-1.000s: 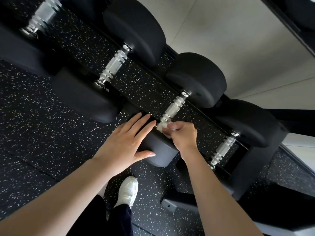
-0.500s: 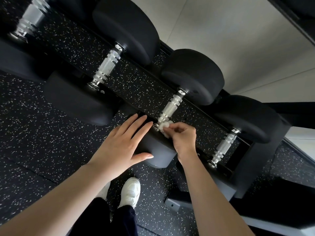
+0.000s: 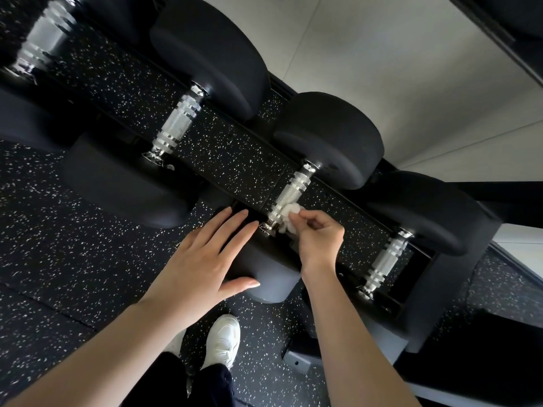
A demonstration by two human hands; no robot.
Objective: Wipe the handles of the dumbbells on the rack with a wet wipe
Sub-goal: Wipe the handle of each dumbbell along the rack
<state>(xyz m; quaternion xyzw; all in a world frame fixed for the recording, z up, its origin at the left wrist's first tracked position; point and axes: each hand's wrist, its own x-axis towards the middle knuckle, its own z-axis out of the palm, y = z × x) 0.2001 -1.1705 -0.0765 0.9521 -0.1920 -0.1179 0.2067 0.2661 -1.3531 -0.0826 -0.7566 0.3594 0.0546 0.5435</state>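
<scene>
Head view looks steeply down on a black rack [image 3: 435, 312] that carries 4 dumbbells side by side, each with a knurled chrome handle between round black heads. The right hand [image 3: 318, 239] pinches a crumpled white wet wipe [image 3: 289, 215] between thumb and curled fingertips. It presses the wipe against the near end of the third dumbbell handle [image 3: 291, 192], just beside the chrome rings at the collar. The wipe touches the handle's right side and the rest of the handle is bare.

The left hand [image 3: 202, 259] lies flat, its fingers straight and slightly spread. It rests on top of the near head [image 3: 270, 277] of the same dumbbell, with the thumb along the head's front face.

The second handle [image 3: 179, 124] sits to the left and the first handle [image 3: 44, 39] is blurred at the rack's far left end. The fourth handle [image 3: 385, 262] sits near the rack's right end, apart from both hands. Below the rack, a white shoe [image 3: 223, 339] stands on a black speckled floor [image 3: 58, 245], and a pale wall [image 3: 411, 69] rises behind.
</scene>
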